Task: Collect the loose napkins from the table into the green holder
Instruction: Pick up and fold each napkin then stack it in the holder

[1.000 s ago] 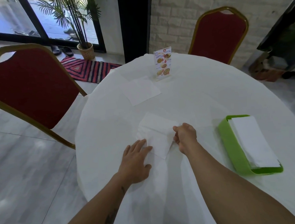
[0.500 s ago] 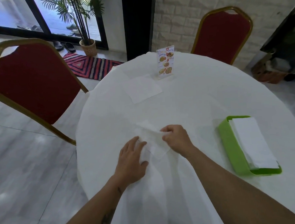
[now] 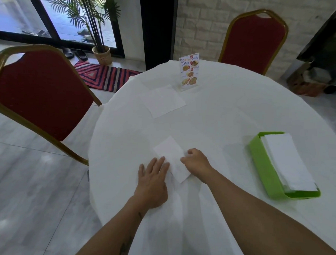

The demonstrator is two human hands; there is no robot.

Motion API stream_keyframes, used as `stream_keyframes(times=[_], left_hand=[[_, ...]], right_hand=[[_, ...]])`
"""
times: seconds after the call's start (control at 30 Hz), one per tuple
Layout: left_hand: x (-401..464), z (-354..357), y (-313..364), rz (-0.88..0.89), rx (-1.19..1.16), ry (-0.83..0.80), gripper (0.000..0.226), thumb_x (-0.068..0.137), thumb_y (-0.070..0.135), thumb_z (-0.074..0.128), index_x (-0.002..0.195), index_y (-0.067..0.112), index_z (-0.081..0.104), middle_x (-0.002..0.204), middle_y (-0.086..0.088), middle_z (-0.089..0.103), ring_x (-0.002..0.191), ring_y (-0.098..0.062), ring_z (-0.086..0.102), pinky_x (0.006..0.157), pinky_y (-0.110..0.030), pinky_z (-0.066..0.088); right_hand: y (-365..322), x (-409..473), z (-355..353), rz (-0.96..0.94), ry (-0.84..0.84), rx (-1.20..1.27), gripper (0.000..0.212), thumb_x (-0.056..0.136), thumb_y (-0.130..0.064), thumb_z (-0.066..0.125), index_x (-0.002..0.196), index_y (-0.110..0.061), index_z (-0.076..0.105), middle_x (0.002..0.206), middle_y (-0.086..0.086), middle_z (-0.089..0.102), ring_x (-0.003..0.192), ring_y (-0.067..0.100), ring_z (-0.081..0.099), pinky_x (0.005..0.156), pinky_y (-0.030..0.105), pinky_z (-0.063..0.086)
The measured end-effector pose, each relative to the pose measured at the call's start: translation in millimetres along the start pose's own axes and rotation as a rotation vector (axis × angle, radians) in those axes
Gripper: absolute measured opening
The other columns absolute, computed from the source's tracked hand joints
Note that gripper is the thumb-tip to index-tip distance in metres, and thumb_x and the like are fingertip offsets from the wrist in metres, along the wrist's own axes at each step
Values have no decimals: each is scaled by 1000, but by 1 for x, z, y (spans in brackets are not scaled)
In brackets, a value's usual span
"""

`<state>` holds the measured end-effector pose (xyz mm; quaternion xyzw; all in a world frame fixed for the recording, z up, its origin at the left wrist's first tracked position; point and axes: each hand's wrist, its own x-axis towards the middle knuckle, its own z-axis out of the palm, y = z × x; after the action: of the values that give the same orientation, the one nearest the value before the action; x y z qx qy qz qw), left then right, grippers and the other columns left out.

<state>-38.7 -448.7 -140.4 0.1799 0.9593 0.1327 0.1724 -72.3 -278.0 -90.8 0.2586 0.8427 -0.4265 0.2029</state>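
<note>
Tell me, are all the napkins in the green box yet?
Not yet. A stack of napkins already sits in the green holder. One folded napkin lies on the table between both hands: the left hand rests flat at its edge, the right hand curls at its other side. Another loose napkin waits near the menu card, untouched.

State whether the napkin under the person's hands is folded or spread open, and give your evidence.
Folded. The near napkin is a narrow strip, far narrower than the spread napkin beside the menu card.

Left hand [image 3: 153, 183] lies flat, fingers straight; right hand [image 3: 197, 162] curled.
</note>
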Motion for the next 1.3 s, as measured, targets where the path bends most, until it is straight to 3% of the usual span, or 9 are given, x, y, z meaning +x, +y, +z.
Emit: stream_keyframes(times=[0.17,0.27,0.33,0.5,0.73,0.93,1.03,1.17,1.3], left_hand=[[-4,-5,-8,43,-5,-14,67,93,21,39,152,27,10,163,7,-5,149,-18,-11,120,-51,-6],[-6,-11,-6,50,-78,-25,67,91,17,42,151,29,15,162,9,4,149,-16,-4,120,-52,-4],[-4,-13,-3,21,-182,15,64,90,18,44,149,31,23,160,11,16,148,-14,8,120,-53,4],[10,-28,23,-39,-526,186,50,87,11,49,136,23,47,144,5,46,130,-16,45,109,-30,35],[36,-47,116,94,-708,360,44,87,0,50,120,27,59,121,12,54,111,-7,54,89,-17,39],[42,-31,212,213,-691,342,44,85,-2,50,119,25,59,125,10,45,106,-6,54,81,-4,40],[43,-16,245,212,-633,270,45,85,1,51,121,27,57,131,8,41,109,-7,53,92,-17,44],[44,-5,277,204,-559,197,47,84,5,52,127,24,53,138,7,37,117,-11,50,100,-29,45],[47,0,296,184,-516,159,50,82,8,52,130,21,52,142,3,37,123,-14,48,105,-34,42]], right_hand=[[-7,3,-1,50,11,149,30,89,-27,60,102,-2,69,103,11,71,98,29,66,89,40,52],[-4,0,-1,-65,114,47,19,85,-17,57,81,-3,70,82,8,72,81,27,67,72,37,54],[0,-2,-5,-109,135,-45,18,82,-12,55,67,-10,63,66,-1,63,66,20,58,59,31,44],[17,-13,-38,-218,179,-18,13,83,-14,60,75,-12,69,73,-1,69,72,16,63,61,28,46],[45,-34,-148,-350,332,219,13,81,-19,66,68,-18,66,62,-8,62,62,11,55,62,30,46],[128,-30,-244,-87,420,296,11,77,-13,67,81,-6,74,74,-1,68,76,19,65,68,28,47],[153,-27,-257,16,409,207,14,77,-10,60,70,0,67,68,15,60,75,36,63,62,35,49],[160,-30,-264,-3,375,165,31,72,-5,51,52,-21,34,53,-4,33,54,18,33,51,29,23],[166,-33,-270,-10,365,181,28,69,-5,48,54,-21,30,55,-3,28,56,19,28,52,30,19]])
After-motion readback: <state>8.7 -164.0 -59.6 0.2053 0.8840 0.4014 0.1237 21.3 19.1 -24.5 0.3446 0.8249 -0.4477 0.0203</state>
